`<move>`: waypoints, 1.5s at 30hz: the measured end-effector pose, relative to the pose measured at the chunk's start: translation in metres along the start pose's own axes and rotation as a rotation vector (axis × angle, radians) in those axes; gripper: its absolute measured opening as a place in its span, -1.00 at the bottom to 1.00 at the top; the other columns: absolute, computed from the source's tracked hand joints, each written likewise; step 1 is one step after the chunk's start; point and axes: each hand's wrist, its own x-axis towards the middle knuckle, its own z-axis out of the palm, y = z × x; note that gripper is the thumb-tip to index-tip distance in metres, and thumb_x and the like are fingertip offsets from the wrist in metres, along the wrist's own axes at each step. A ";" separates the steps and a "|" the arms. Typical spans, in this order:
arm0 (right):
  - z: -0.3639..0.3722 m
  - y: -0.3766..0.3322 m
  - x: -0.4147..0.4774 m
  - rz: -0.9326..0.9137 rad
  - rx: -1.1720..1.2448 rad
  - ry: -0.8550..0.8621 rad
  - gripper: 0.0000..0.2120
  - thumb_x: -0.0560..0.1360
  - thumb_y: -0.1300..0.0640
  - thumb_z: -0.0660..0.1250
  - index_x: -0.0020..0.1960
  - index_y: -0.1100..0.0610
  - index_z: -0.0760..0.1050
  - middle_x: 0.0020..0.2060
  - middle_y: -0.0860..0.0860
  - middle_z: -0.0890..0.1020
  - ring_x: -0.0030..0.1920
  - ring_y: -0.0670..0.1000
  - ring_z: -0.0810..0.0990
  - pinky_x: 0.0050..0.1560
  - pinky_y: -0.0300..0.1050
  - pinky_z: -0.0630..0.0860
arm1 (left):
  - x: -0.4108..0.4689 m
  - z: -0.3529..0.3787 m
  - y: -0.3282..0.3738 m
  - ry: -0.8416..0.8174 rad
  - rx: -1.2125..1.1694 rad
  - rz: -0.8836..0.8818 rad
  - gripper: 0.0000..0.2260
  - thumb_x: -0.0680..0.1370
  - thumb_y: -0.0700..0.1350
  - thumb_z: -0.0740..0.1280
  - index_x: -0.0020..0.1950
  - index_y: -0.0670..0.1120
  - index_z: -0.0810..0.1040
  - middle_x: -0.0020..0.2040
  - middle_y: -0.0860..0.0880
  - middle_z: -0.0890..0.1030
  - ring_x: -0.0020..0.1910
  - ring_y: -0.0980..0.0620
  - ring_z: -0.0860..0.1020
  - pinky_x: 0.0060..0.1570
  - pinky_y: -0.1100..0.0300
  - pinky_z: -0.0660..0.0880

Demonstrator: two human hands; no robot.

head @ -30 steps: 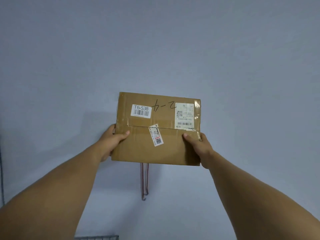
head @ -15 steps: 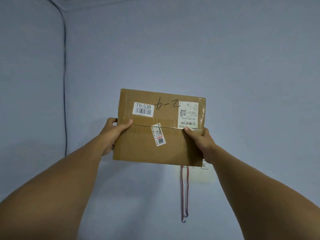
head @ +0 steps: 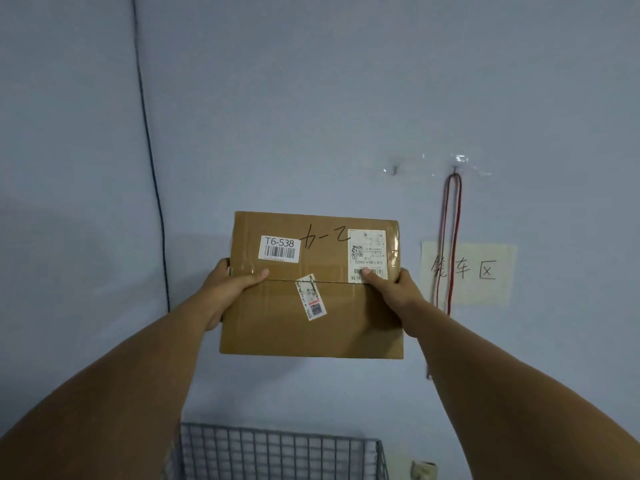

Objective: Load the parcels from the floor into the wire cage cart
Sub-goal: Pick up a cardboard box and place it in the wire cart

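Both hands grip one parcel at mid-frame.
Left hand (head: 227, 292) and right hand (head: 394, 294) clamp the brown parcel (head: 311, 323), thumbs on top; label reads T6-538.

Premises: a parcel sorting or storage room. Evidence: a cardboard parcel (head: 311, 327) carries a barcode label (head: 279, 249) marked T6-538 and a courier waybill (head: 367, 254). A wire cage cart (head: 277, 455) stands by a bare blue-grey wall (head: 311, 98). A handwritten paper sign (head: 485, 271) is taped there, marking a cage-cart area. A cable (head: 152, 188) runs exposed down the wall.
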 end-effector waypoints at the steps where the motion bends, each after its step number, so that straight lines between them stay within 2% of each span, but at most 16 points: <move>1: 0.016 0.021 0.002 0.049 -0.012 -0.004 -0.16 0.32 -0.27 0.60 0.43 0.04 0.34 0.24 -0.03 0.61 0.22 0.05 0.58 0.25 0.05 0.51 | 0.006 -0.009 -0.021 -0.009 0.002 -0.032 -0.33 0.34 0.09 0.64 0.35 0.07 0.41 0.16 -0.01 0.65 0.07 -0.08 0.66 0.04 -0.10 0.62; 3: 0.046 0.066 0.004 0.138 -0.025 -0.022 -0.20 0.37 -0.24 0.58 0.44 0.04 0.32 0.24 -0.02 0.59 0.22 0.06 0.55 0.20 0.02 0.48 | 0.019 -0.025 -0.067 -0.026 0.021 -0.110 -0.34 0.32 0.10 0.64 0.33 0.05 0.44 0.15 -0.02 0.66 0.07 -0.08 0.67 0.07 -0.10 0.61; 7: 0.091 0.173 0.002 0.322 -0.068 -0.027 -0.22 0.40 -0.20 0.57 0.44 0.08 0.32 0.26 0.03 0.57 0.24 0.10 0.53 0.20 0.03 0.46 | 0.045 -0.050 -0.190 -0.079 0.047 -0.313 -0.06 0.07 0.24 0.73 0.40 0.04 0.52 0.17 -0.03 0.71 0.11 -0.10 0.70 0.18 -0.20 0.59; 10: 0.115 0.262 -0.012 0.485 -0.096 -0.035 -0.17 0.34 -0.25 0.59 0.43 0.05 0.33 0.26 0.04 0.57 0.25 0.13 0.53 0.33 0.16 0.48 | 0.034 -0.046 -0.275 -0.102 0.042 -0.440 -0.31 0.24 0.08 0.70 0.33 0.01 0.59 0.13 -0.04 0.72 0.09 -0.10 0.69 0.18 -0.17 0.59; 13: 0.130 0.340 -0.036 0.624 -0.109 -0.062 -0.30 0.42 -0.18 0.56 0.39 0.06 0.33 0.07 -0.03 0.53 0.15 0.09 0.50 0.20 0.08 0.47 | 0.015 -0.041 -0.362 -0.119 0.029 -0.603 -0.48 0.41 -0.03 0.61 0.33 0.04 0.57 0.12 -0.02 0.71 0.04 -0.05 0.69 -0.02 0.00 0.62; 15: 0.138 0.396 -0.057 0.724 -0.117 -0.080 -0.30 0.44 -0.15 0.55 0.42 0.08 0.32 0.09 0.00 0.53 0.10 0.08 0.51 0.12 0.06 0.47 | 0.002 -0.041 -0.427 -0.139 0.039 -0.725 -0.31 0.32 0.05 0.67 0.40 0.09 0.51 0.20 -0.04 0.67 0.13 -0.11 0.65 0.10 -0.11 0.58; 18: 0.148 0.483 -0.094 0.848 -0.129 -0.048 -0.11 0.33 -0.25 0.61 0.48 0.07 0.31 0.29 0.06 0.55 0.24 0.14 0.55 0.28 0.18 0.53 | -0.020 -0.039 -0.525 -0.113 0.087 -0.882 -0.01 0.08 0.23 0.72 0.46 0.12 0.43 0.28 -0.03 0.62 0.22 -0.16 0.59 0.30 -0.29 0.47; 23: 0.149 0.609 -0.151 1.061 -0.192 -0.001 0.09 0.07 -0.37 0.64 0.45 0.05 0.38 0.21 0.08 0.62 0.17 0.15 0.63 0.24 0.22 0.59 | -0.064 -0.027 -0.652 -0.181 0.034 -1.107 0.06 0.11 0.20 0.71 0.54 0.06 0.36 0.34 -0.05 0.57 0.21 -0.13 0.57 0.32 -0.18 0.46; 26: 0.152 0.658 -0.171 1.117 -0.208 0.009 -0.26 0.34 -0.17 0.61 0.34 0.10 0.37 0.04 0.01 0.62 -0.01 0.05 0.63 -0.07 0.02 0.63 | -0.085 -0.014 -0.719 -0.165 -0.009 -1.190 -0.02 0.21 0.18 0.69 0.54 0.03 0.35 0.35 -0.05 0.57 0.21 -0.14 0.59 0.27 -0.16 0.51; 28: 0.152 0.697 -0.180 1.148 -0.226 -0.003 -0.26 0.32 -0.18 0.62 0.33 0.09 0.37 0.03 0.01 0.63 -0.03 0.04 0.65 -0.13 -0.01 0.63 | -0.092 -0.004 -0.758 -0.150 0.009 -1.200 -0.26 0.38 0.07 0.63 0.46 0.03 0.35 0.33 -0.06 0.54 0.23 -0.16 0.55 0.29 -0.13 0.49; 30: 0.149 0.737 -0.191 1.179 -0.246 -0.021 -0.01 0.12 -0.31 0.67 0.40 0.08 0.39 0.11 0.07 0.68 0.06 0.13 0.70 0.06 0.15 0.67 | -0.101 0.004 -0.794 -0.181 0.027 -1.185 -0.44 0.45 0.01 0.58 0.36 0.08 0.40 0.27 -0.03 0.55 0.26 -0.14 0.52 0.37 -0.10 0.42; 32: 0.147 0.773 -0.201 1.207 -0.235 -0.026 0.01 0.08 -0.30 0.68 0.39 0.07 0.42 0.13 0.08 0.70 0.07 0.15 0.72 0.12 0.21 0.66 | -0.110 0.011 -0.827 -0.205 0.044 -1.159 -0.53 0.50 -0.03 0.54 0.34 0.05 0.43 0.20 0.02 0.56 0.23 -0.07 0.51 0.36 0.00 0.40; 36: 0.152 0.822 -0.212 1.223 -0.220 -0.005 -0.27 0.21 -0.21 0.65 0.27 0.05 0.52 0.13 0.07 0.71 0.06 0.12 0.72 0.10 0.19 0.66 | -0.121 0.027 -0.882 -0.127 0.161 -1.128 -0.43 0.49 0.07 0.53 0.42 -0.07 0.44 0.24 -0.03 0.58 0.29 -0.14 0.53 0.31 -0.02 0.44; 39: 0.148 0.853 -0.220 1.266 -0.222 0.058 -0.24 0.33 -0.14 0.64 0.37 0.09 0.38 0.18 0.06 0.64 0.08 0.11 0.67 -0.03 0.06 0.65 | -0.125 0.036 -0.916 -0.100 0.194 -1.104 -0.39 0.45 0.09 0.57 0.39 -0.09 0.46 0.27 -0.09 0.62 0.25 -0.18 0.58 0.24 -0.04 0.51; 41: 0.145 0.867 -0.224 1.265 -0.203 0.094 -0.22 0.30 -0.13 0.65 0.38 0.05 0.36 0.19 0.06 0.64 0.12 0.14 0.67 0.05 0.14 0.66 | -0.126 0.039 -0.934 -0.109 0.182 -1.089 -0.41 0.42 0.12 0.58 0.34 -0.04 0.47 0.21 -0.04 0.64 0.21 -0.15 0.60 0.25 -0.10 0.52; 45: 0.145 0.885 -0.225 1.274 -0.211 0.102 -0.20 0.26 -0.16 0.67 0.36 0.05 0.39 0.11 0.03 0.66 0.06 0.12 0.68 0.02 0.14 0.67 | -0.129 0.049 -0.949 -0.155 0.192 -1.071 -0.71 0.52 0.03 0.52 0.16 0.06 0.51 0.00 0.14 0.59 0.11 0.01 0.61 0.18 0.07 0.45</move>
